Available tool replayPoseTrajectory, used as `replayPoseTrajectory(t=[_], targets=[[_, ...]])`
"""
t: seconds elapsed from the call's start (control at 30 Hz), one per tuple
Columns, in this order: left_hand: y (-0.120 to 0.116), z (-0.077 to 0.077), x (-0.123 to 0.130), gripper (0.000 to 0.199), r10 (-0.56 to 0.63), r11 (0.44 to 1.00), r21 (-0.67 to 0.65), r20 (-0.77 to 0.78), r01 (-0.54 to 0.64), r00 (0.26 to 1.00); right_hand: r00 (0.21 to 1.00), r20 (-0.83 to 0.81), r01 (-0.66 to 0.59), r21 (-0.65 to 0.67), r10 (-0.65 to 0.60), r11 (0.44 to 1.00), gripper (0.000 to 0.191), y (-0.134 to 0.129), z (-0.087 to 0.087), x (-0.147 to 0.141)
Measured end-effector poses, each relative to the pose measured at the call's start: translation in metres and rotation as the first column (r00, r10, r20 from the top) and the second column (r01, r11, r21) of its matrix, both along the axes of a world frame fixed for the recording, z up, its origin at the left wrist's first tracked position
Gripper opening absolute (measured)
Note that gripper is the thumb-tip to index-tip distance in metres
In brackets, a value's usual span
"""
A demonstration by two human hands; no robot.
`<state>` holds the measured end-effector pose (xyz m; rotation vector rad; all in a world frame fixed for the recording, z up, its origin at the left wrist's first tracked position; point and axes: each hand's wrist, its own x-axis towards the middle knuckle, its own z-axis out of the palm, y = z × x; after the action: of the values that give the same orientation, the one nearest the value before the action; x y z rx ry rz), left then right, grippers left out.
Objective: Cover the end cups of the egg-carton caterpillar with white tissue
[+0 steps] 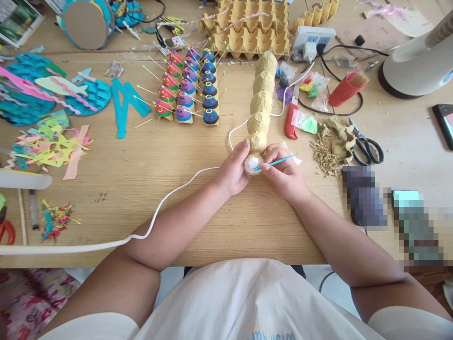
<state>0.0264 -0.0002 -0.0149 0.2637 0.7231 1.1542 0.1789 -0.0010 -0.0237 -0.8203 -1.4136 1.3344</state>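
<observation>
A strip of yellow egg-carton cups [261,99] runs away from me over the table. My left hand [233,170] is closed around the left side of its near end. A patch of white material [253,164], perhaps clay, covers the face of the end cup. My right hand [283,171] pinches a thin blue stick-like tool [279,161], its tip touching the white patch. The right fingers also rest against the strip's right side. Rows of painted egg-carton caterpillars [186,94] with pin-like feelers stand to the left, beyond my hands.
Egg trays [247,28] lie at the back, near a power strip [313,38]. A red cutter [292,115], scissors [368,146] and carton scraps [331,144] are on the right. Paper scraps [49,141] cover the left. A white cable [163,208] crosses my left arm.
</observation>
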Motion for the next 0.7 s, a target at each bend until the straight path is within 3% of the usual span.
replayPoseTrajectory(t=[0.3, 0.4, 0.53, 0.7], targets=[[-0.0013, 0.0035, 0.0005, 0.021, 0.064, 0.998, 0.023, -0.015, -0.064, 0.998, 0.998, 0.058, 0.030, 0.037, -0.032, 0.999, 0.035, 0.0020, -0.0026, 0.0032], [-0.0015, 0.0065, 0.0006, 0.018, 0.133, 0.991, -0.009, -0.042, -0.134, 0.990, 0.988, 0.105, 0.096, 0.163, -0.114, 0.982, 0.036, 0.0004, -0.0037, 0.0036], [-0.0020, 0.0088, 0.0009, 0.023, 0.143, 0.990, 0.011, -0.046, -0.142, 0.989, 0.965, 0.189, 0.112, 0.327, -0.181, 0.938, 0.030, -0.0045, -0.0030, 0.0025], [-0.0026, 0.0077, 0.0019, 0.025, 0.143, 0.989, 0.046, -0.049, -0.141, 0.988, 0.968, 0.204, 0.062, 0.366, -0.145, 0.928, 0.021, -0.0065, -0.0002, 0.0014]])
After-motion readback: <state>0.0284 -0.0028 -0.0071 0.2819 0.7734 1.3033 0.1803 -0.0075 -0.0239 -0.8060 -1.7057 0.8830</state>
